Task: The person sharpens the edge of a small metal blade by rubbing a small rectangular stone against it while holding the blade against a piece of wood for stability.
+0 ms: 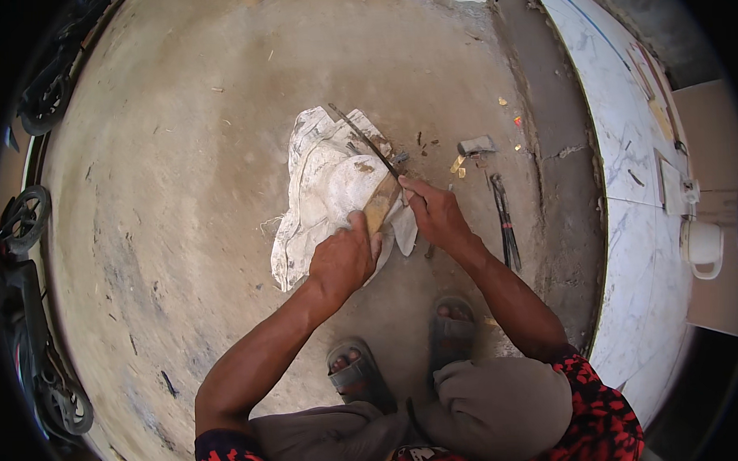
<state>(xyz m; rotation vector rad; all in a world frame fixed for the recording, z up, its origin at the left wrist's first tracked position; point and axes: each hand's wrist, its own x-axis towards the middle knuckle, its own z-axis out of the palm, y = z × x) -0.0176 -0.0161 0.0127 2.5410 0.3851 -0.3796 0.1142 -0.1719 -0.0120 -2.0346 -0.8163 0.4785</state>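
Observation:
A crumpled white sack (322, 201), smudged with dark dirt, lies on the floor in front of my feet. On its right part rests a yellowish-brown wooden block (379, 207), dark toward its far end. My left hand (345, 252) grips the block's near end, fingers on top and thumb along the right side. Between the thumb and fingers of my right hand (435, 210) is a thin dark rod (366, 141). It slants up and left across the block's far end and over the sack; whether it touches the block I cannot tell.
To the right lie long dark tongs (504, 222) with a red band, and a grey metal block (476, 145) beside yellow scraps (458, 166). White marbled slabs (642, 245) run along the right, with a white mug (701, 248). Wheels (25, 218) stand at the far left.

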